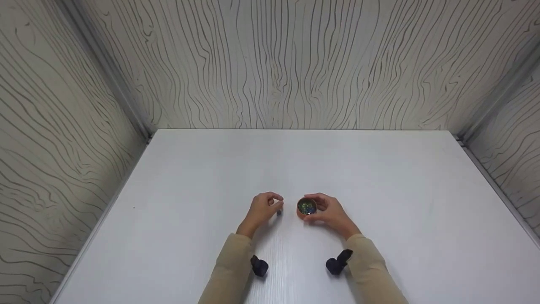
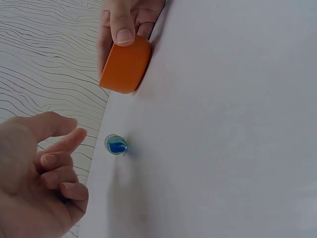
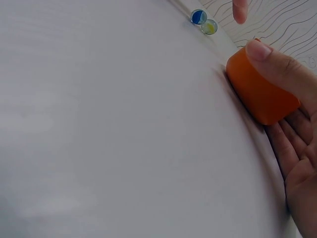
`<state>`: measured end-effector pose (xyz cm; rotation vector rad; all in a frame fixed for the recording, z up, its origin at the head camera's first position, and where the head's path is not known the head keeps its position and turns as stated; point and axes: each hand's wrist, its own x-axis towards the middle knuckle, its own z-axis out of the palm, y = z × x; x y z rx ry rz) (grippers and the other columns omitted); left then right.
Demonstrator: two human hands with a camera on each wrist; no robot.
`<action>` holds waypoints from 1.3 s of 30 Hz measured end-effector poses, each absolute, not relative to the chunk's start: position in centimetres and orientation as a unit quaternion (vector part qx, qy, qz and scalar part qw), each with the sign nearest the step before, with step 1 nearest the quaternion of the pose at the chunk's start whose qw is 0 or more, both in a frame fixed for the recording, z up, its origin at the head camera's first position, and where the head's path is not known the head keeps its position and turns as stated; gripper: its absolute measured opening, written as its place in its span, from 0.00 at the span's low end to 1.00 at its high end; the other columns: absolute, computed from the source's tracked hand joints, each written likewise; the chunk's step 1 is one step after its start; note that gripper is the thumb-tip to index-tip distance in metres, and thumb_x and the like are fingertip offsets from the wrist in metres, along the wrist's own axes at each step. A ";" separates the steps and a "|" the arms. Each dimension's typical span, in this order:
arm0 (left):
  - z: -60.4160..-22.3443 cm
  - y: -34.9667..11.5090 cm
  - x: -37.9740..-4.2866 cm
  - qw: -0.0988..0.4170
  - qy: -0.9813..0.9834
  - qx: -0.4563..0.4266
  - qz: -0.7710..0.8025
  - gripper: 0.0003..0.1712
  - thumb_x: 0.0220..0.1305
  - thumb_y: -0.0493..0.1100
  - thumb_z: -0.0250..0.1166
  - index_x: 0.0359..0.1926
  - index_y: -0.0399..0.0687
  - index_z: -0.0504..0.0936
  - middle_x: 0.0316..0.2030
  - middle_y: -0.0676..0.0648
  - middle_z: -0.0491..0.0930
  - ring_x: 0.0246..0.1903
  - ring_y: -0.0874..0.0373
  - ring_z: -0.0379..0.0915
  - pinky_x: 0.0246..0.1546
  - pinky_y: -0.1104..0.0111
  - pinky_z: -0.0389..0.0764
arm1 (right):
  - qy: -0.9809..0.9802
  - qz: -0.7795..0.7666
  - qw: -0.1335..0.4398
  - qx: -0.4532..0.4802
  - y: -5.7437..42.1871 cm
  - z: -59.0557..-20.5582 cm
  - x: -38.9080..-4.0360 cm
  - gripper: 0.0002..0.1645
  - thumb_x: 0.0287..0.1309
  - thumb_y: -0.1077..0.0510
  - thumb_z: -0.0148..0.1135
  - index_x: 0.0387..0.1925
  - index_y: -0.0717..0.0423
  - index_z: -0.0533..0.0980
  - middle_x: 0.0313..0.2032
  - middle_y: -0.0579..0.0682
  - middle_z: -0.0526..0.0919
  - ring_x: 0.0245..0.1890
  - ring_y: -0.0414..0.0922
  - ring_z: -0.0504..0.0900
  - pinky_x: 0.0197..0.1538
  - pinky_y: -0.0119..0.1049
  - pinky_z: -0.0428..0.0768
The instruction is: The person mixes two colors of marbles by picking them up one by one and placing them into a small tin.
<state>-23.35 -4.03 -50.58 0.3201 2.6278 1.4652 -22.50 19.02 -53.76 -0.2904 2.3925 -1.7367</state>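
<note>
My right hand grips a small orange bowl by its sides, thumb on one side and fingers on the other. Shiny glass marbles in green, blue and yellow fill the bowl. On the white table, left of the bowl, a clear marble with a blue swirl lies beside one with a yellow swirl. My left hand hovers close over these two marbles and holds nothing. Its fingers are loosely bent, and a gap shows between thumb and forefinger in the head view.
The white table runs back to a wood-grain patterned wall, with more such panels at both sides. Dark wrist-worn cameras stick out inward from both beige sleeves.
</note>
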 end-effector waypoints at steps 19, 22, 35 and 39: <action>-51.4 -3.8 -23.7 0.088 0.865 0.052 0.492 0.12 0.61 0.41 0.61 0.42 0.39 0.84 0.29 0.48 0.73 0.32 0.59 0.63 0.34 0.69 0.66 | 0.811 -0.572 0.083 -0.093 19.1 -54.0 -22.7 0.42 0.38 0.55 0.79 0.57 0.62 0.74 0.59 0.61 0.78 0.64 0.51 0.74 0.67 0.41 0.71; -51.6 -3.8 -23.8 0.094 0.862 0.036 0.497 0.12 0.61 0.41 0.61 0.41 0.39 0.84 0.35 0.44 0.78 0.35 0.57 0.66 0.37 0.68 0.70 | 0.812 -0.571 0.083 -0.093 19.1 -54.0 -22.7 0.42 0.37 0.55 0.79 0.58 0.62 0.74 0.59 0.61 0.78 0.64 0.52 0.74 0.67 0.40 0.71; -51.8 -3.8 -23.9 0.118 0.859 0.008 0.498 0.11 0.62 0.43 0.62 0.40 0.39 0.83 0.42 0.42 0.82 0.38 0.57 0.71 0.42 0.65 0.76 | 0.803 -0.580 0.084 -0.107 19.1 -54.0 -22.5 0.42 0.38 0.55 0.79 0.58 0.62 0.73 0.59 0.62 0.77 0.65 0.59 0.72 0.68 0.49 0.69; -51.7 -3.9 -23.8 0.113 0.864 0.016 0.491 0.12 0.61 0.44 0.63 0.39 0.38 0.83 0.41 0.41 0.83 0.37 0.57 0.71 0.42 0.65 0.76 | 0.801 -0.583 0.085 -0.107 19.1 -54.0 -22.6 0.43 0.37 0.55 0.79 0.58 0.62 0.73 0.59 0.62 0.77 0.65 0.58 0.72 0.68 0.49 0.69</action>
